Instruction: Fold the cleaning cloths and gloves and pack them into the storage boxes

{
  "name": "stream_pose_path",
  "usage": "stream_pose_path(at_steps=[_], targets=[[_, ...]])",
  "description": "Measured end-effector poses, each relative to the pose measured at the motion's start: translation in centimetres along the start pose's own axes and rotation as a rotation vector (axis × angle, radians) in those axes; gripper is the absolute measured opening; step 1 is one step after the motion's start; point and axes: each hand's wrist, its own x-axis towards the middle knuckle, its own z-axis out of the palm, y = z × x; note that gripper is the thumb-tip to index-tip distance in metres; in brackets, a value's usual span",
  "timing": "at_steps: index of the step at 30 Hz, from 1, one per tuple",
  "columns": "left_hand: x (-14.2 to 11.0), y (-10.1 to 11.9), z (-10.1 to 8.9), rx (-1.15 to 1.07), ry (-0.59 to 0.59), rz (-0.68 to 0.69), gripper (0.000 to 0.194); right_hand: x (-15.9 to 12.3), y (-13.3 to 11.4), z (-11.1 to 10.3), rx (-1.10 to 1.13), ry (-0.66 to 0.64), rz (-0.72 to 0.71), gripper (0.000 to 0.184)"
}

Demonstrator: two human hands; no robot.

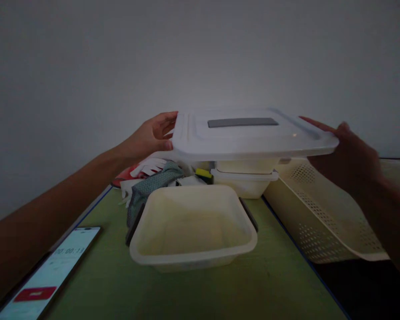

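Table (273, 275): green top, blue trim along the left and right edges, set before a plain grey wall (200, 53); lighting dim. Lid (253, 141): white, smooth, rectangular with rounded corners, inset grey strip (243, 122); held level above the table's far half. Left hand (156, 133): grip closed on the lid's left end. Right hand (356, 155): grip closed on its right end. Tub (193, 257): pale, translucent, open, mid-table below the lid, dark side clips (248, 215) hanging outward. Toward the far edge: a lidded container (242, 186), a yellow-and-dark sponge (204, 174) and a mesh-textured grey cloth (153, 183). Phone (66, 253), screen lit: near left corner. Perforated cream basket (316, 242): beyond the right edge.
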Motion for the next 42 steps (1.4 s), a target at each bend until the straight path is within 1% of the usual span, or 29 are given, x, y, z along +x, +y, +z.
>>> stream_pose_path(at_steps=[2, 4, 7, 9, 12, 16, 20, 22, 24, 29, 35, 39, 42], targets=[[2.0, -0.8, 0.4, -0.025, -0.037, 0.032, 0.075, 0.9, -0.4, -0.3, 0.083, 0.022, 0.019, 0.043], [3.9, -1.6, 0.9, -0.045, -0.061, 0.068, 0.072, 1.8, -0.5, -0.5, 0.144, 0.071, 0.047, 0.042], [6.4, -3.0, 1.7, -0.062, -0.074, 0.087, 0.074, 3.6, 0.0, -1.1, 0.169, 0.144, 0.058, 0.044], [7.9, -4.0, 2.3, -0.063, -0.085, 0.079, 0.076, 4.8, 0.7, -1.5, 0.187, 0.161, 0.05, 0.043], [9.6, -5.6, 3.1, -0.055, -0.102, 0.057, 0.078, 6.4, 2.2, -2.4, 0.218, 0.184, 0.075, 0.039], [11.1, -8.1, 3.9, -0.067, -0.099, 0.057, 0.08, 7.5, 4.7, -3.3, 0.223, 0.149, 0.085, 0.035], [11.5, -10.3, 4.2, -0.068, -0.117, 0.054, 0.079, 7.9, 6.9, -3.3, 0.157, 0.096, 0.081, 0.037], [11.4, -11.1, 4.1, -0.061, -0.119, 0.043, 0.078, 7.9, 7.5, -3.1, 0.119, 0.066, 0.098, 0.039], [11.3, -11.5, 4.1, -0.048, -0.13, 0.026, 0.079, 7.9, 7.9, -2.9, 0.124, 0.072, 0.124, 0.038], [11.2, -12.2, 4.5, -0.05, -0.167, -0.028, 0.08, 8.1, 9.0, -2.8, 0.201, 0.134, 0.181, 0.034], [10.7, -12.5, 5.0, -0.081, -0.136, -0.123, 0.079, 8.5, 10.6, -2.9, 0.16, 0.09, 0.203, 0.038], [10.2, -12.6, 4.8, -0.105, -0.151, -0.188, 0.076, 8.8, 10.9, -2.6, 0.179, 0.109, 0.203, 0.036], [10.0, -12.8, 4.8, -0.141, -0.135, -0.246, 0.071, 8.9, 10.9, -2.5, 0.205, 0.156, 0.223, 0.03]])
